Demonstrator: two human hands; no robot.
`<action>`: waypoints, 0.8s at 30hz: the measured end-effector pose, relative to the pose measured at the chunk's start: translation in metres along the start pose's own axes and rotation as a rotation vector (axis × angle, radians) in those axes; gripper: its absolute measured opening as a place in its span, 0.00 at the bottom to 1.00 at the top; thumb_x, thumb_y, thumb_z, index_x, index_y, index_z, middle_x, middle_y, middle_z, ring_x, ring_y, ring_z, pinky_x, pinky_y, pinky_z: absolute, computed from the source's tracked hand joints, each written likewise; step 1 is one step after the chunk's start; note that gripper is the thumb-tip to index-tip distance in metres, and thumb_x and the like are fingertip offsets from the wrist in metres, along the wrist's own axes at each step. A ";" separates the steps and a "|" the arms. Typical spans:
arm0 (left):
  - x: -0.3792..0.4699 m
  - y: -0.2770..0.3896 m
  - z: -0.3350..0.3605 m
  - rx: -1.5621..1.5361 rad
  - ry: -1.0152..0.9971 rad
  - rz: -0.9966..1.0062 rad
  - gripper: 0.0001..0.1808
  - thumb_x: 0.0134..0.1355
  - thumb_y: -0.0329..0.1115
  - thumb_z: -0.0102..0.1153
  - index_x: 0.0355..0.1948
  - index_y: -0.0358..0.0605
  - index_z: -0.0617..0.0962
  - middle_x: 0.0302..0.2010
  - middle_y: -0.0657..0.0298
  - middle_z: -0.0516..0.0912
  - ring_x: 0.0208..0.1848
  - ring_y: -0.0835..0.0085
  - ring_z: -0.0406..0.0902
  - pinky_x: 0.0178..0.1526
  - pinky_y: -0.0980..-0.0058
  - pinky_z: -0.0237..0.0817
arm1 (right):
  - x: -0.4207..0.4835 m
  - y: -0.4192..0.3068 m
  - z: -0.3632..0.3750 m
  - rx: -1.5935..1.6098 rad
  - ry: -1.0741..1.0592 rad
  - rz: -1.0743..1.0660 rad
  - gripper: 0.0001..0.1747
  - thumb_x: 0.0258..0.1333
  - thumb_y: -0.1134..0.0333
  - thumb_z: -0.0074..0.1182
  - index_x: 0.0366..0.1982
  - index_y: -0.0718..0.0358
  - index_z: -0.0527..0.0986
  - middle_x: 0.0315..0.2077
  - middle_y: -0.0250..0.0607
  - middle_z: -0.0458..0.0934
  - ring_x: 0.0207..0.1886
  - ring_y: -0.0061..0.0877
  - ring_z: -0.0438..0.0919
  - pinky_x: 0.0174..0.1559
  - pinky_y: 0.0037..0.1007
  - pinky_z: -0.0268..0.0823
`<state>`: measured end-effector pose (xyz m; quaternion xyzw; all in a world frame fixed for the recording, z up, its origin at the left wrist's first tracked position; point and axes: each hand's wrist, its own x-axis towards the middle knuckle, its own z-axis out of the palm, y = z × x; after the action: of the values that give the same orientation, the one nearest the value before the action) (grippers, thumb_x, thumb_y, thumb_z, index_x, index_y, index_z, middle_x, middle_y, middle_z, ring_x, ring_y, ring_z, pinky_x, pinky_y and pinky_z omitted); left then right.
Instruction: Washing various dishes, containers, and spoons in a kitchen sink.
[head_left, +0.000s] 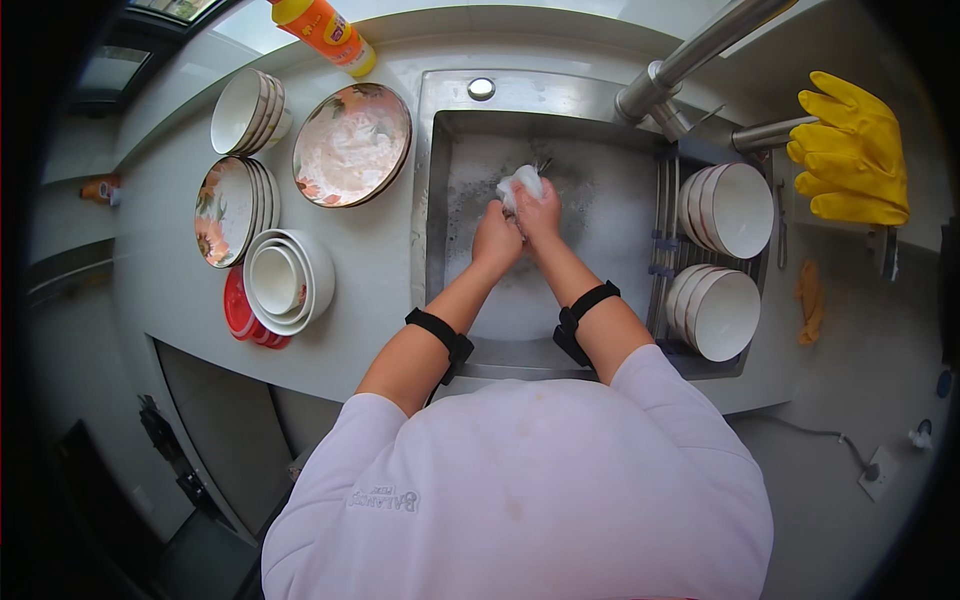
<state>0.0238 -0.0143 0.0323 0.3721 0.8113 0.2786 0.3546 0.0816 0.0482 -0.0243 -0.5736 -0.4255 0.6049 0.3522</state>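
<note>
Over the sudsy water of a steel sink (480, 315), my left hand (498, 238) and my right hand (541, 206) meet. A wet white cloth (523, 182), covered in suds, is bunched in my right hand. The tips of several thin metal utensils (541, 165), perhaps forks, stick out beyond the cloth. My left hand is closed around their lower part, which is mostly hidden by the fingers. Both hands touch each other near the middle of the basin.
Left of the sink stand stacked floral plates (352, 142), smaller plates (225, 214), bowls (240, 112), nested white containers (319, 277), red lids (238, 304) and a detergent bottle (326, 34). White bowls (739, 210) sit in a rack (664, 259) at right, near the faucet (645, 94) and yellow rubber gloves (862, 150).
</note>
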 end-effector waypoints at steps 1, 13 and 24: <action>-0.001 -0.005 0.001 -0.001 0.007 -0.002 0.12 0.52 0.29 0.45 0.39 0.34 0.68 0.32 0.48 0.77 0.35 0.58 0.77 0.35 0.66 0.66 | 0.005 -0.002 0.003 -0.110 0.055 -0.086 0.15 0.46 0.67 0.56 0.37 0.65 0.70 0.30 0.37 0.74 0.30 0.22 0.73 0.33 0.25 0.66; -0.009 0.009 -0.039 -0.081 -0.221 -0.082 0.11 0.55 0.29 0.46 0.39 0.34 0.69 0.26 0.52 0.77 0.19 0.66 0.76 0.23 0.70 0.67 | 0.038 -0.020 -0.030 -0.548 0.255 -0.050 0.18 0.38 0.63 0.58 0.32 0.67 0.72 0.30 0.42 0.75 0.30 0.26 0.73 0.35 0.29 0.64; -0.037 0.011 -0.082 0.447 -0.123 0.234 0.09 0.46 0.30 0.53 0.31 0.46 0.79 0.31 0.55 0.78 0.36 0.58 0.75 0.37 0.65 0.65 | -0.006 -0.052 -0.077 -0.772 -0.399 -0.398 0.39 0.19 0.50 0.69 0.39 0.63 0.71 0.42 0.46 0.69 0.44 0.35 0.71 0.45 0.33 0.63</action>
<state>-0.0185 -0.0532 0.1019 0.5487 0.7812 0.1081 0.2776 0.1557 0.0713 0.0278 -0.4426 -0.7800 0.4216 0.1339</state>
